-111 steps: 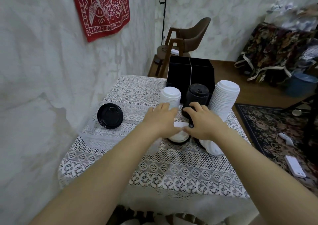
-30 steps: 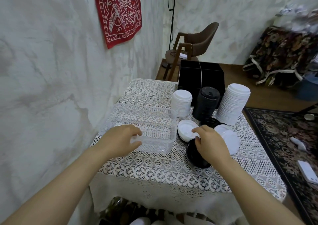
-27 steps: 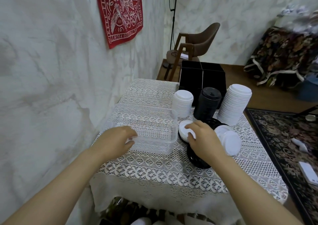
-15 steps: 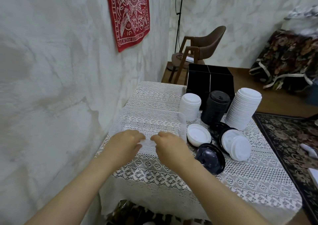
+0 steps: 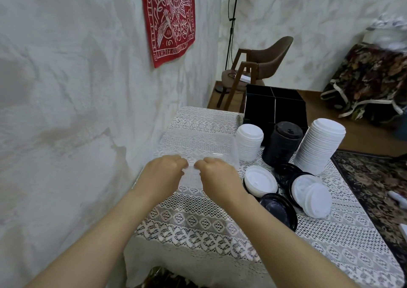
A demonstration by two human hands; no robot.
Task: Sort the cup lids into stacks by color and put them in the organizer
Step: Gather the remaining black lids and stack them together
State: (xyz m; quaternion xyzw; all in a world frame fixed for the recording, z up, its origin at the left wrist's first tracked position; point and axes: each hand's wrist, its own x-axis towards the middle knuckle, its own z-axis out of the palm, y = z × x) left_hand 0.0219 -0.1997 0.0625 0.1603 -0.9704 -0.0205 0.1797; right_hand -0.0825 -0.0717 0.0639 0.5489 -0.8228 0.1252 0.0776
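- The right hand has left the loose lids it touched a second ago. It now sits beside the left hand at the near rim of the clear tub.
- Both hands have their fingers curled over that rim and grip it, knuckles close together but not touching.
- The clear tub is thin, see-through plastic and rectangular. It stands on the surface, which is covered in white lace with a diamond pattern.
- At 3 o'clock from the hands lies a loose white lid, round and domed. A glossy black lid lies at 4 o'clock.
- Further out at 3 o'clock, two overlapping white lids rest on further black lids.
- At 1 to 2 o'clock stand three stacks in a row: a short white stack, a black stack and a tall white stack, ribbed by their rims.
- Behind them at 1 o'clock is the black organizer, a box split into square compartments. I cannot see anything inside it.
- At 12 o'clock a red banner hangs on the rough plaster wall. "KEEP FIGHT" can be read along its edge.
- A brown chair stands beyond the surface.
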